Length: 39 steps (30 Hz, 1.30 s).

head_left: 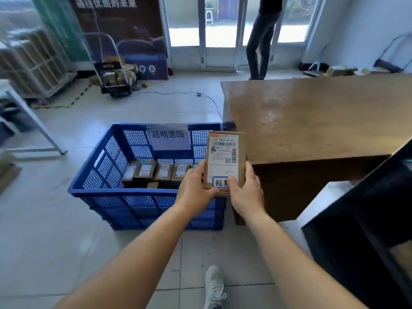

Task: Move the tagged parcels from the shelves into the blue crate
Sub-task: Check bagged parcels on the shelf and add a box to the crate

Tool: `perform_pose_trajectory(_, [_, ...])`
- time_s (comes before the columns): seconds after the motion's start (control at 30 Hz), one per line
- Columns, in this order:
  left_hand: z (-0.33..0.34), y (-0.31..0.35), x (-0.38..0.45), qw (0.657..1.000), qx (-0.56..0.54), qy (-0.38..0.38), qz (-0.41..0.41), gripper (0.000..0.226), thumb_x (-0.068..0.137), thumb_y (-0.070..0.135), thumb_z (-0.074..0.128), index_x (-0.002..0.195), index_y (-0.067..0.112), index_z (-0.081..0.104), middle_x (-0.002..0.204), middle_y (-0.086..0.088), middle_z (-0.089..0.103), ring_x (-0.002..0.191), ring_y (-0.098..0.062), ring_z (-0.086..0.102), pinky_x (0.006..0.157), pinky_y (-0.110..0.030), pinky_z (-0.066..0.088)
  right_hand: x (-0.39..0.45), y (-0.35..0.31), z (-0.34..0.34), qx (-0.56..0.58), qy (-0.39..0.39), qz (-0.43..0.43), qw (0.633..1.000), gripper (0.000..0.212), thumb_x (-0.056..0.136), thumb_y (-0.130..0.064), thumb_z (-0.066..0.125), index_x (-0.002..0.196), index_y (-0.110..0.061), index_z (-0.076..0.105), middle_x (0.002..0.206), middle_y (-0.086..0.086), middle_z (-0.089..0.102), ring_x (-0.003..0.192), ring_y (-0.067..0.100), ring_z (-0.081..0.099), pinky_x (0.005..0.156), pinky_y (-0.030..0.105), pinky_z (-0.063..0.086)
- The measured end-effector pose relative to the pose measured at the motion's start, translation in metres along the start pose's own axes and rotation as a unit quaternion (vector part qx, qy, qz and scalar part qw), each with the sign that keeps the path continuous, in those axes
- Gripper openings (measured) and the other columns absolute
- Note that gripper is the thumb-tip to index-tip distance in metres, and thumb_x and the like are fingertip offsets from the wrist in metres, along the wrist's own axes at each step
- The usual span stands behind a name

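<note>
White shoe (214, 286) on tiled floor (66, 219); wooden table (312, 117) rightward

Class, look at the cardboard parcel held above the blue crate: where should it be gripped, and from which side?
Probably the lower long edges, from the near end, as the left hand and right hand hold it. The cardboard parcel is flat and narrow enough to span, and its free far end can go first into the blue crate.
</note>
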<state>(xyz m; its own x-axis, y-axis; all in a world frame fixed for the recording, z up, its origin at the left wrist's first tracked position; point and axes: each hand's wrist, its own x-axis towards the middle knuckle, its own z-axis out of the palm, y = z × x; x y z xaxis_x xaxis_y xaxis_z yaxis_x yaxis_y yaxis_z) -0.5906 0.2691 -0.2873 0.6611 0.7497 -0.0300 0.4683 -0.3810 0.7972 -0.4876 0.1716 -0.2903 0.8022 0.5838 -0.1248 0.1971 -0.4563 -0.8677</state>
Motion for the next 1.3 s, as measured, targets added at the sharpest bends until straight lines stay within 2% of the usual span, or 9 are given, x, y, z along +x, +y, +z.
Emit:
perform_pose_trajectory(0.37, [-0.069,-0.059,0.143,0.994,0.053,0.024,-0.091,0.083,0.074,0.026,0.078,0.143,0.03,0.033,0.131,0.009,0.055,0.113,-0.013,0.056,0.096,-0.038,0.05,0.147,-0.053,0.113,0.011,-0.098,-0.004,0.995,0.065,0.093,-0.038,0.049,0.15,-0.033,0.019,0.144,-0.001,0.038,0.129,0.022,0.04,0.109,0.046,0.037])
perform_pose_trajectory(0.47, [-0.083,-0.072,0.179,0.992,0.057,0.022,-0.115,0.072,0.075,0.02,0.077,0.136,0.031,0.04,0.124,0.015,0.056,0.107,-0.007,0.055,0.092,-0.029,0.048,0.183,-0.064,0.137,0.015,-0.137,0.0,0.99,0.06,0.091,-0.039,0.048,0.146,-0.036,0.025,0.139,-0.002,0.044,0.123,0.02,0.046,0.105,0.046,0.041])
perform_pose_trajectory(0.63, [-0.097,-0.099,0.219,0.986,0.054,0.009,-0.156,0.074,0.072,0.02,0.08,0.133,0.035,0.041,0.121,0.009,0.061,0.103,-0.01,0.061,0.09,-0.037,0.054,0.227,-0.071,0.176,0.001,-0.198,0.021,0.98,0.052,0.093,-0.037,0.045,0.143,-0.035,0.031,0.134,-0.008,0.051,0.114,0.016,0.051,0.094,0.041,0.048])
perform_pose_trajectory(0.7, [-0.101,-0.11,0.232,0.984,0.057,0.006,-0.17,0.071,0.073,0.016,0.08,0.132,0.031,0.043,0.12,0.01,0.062,0.102,-0.009,0.061,0.09,-0.032,0.053,0.239,-0.071,0.189,-0.006,-0.218,0.034,0.975,0.051,0.093,-0.036,0.044,0.142,-0.036,0.031,0.132,-0.011,0.054,0.109,0.016,0.055,0.087,0.037,0.049])
perform_pose_trajectory(0.8, [-0.104,-0.128,0.251,0.982,0.059,0.0,-0.18,0.07,0.074,0.015,0.079,0.134,0.026,0.043,0.122,0.007,0.061,0.101,-0.01,0.06,0.089,-0.03,0.052,0.257,-0.071,0.21,-0.015,-0.243,0.059,0.968,0.055,0.092,-0.038,0.045,0.144,-0.036,0.028,0.132,-0.009,0.056,0.107,0.017,0.058,0.09,0.041,0.051])
perform_pose_trajectory(0.97, [-0.114,-0.159,0.285,0.977,0.053,-0.038,-0.204,0.078,0.08,0.017,0.076,0.145,0.022,0.033,0.13,0.005,0.056,0.097,-0.006,0.051,0.081,-0.021,0.043,0.288,-0.072,0.245,-0.031,-0.255,0.096,0.962,0.052,0.093,-0.037,0.047,0.142,-0.037,0.029,0.127,-0.007,0.059,0.101,0.017,0.061,0.086,0.041,0.054])
perform_pose_trajectory(1.07, [-0.125,-0.183,0.312,0.976,0.042,-0.055,-0.209,0.08,0.079,0.016,0.076,0.145,0.023,0.032,0.132,0.002,0.056,0.108,-0.012,0.056,0.085,-0.025,0.045,0.306,-0.078,0.273,-0.04,-0.254,0.11,0.96,0.051,0.095,-0.035,0.047,0.143,-0.036,0.028,0.126,-0.007,0.06,0.098,0.015,0.06,0.076,0.033,0.051])
perform_pose_trajectory(1.2, [-0.143,-0.227,0.351,0.971,0.036,-0.086,-0.218,0.079,0.077,0.015,0.078,0.142,0.023,0.036,0.131,0.004,0.057,0.109,-0.013,0.058,0.089,-0.026,0.048,0.33,-0.082,0.322,-0.043,-0.241,0.141,0.959,0.051,0.096,-0.033,0.047,0.143,-0.034,0.03,0.128,-0.008,0.058,0.1,0.016,0.058,0.085,0.036,0.05])
perform_pose_trajectory(1.3, [-0.154,-0.266,0.373,0.965,0.047,-0.113,-0.233,0.075,0.076,0.016,0.078,0.138,0.021,0.037,0.128,0.002,0.057,0.109,-0.015,0.058,0.093,-0.035,0.05,0.342,-0.08,0.364,-0.055,-0.247,0.166,0.953,0.04,0.097,-0.029,0.046,0.136,-0.033,0.037,0.124,-0.007,0.06,0.097,0.017,0.057,0.081,0.035,0.047])
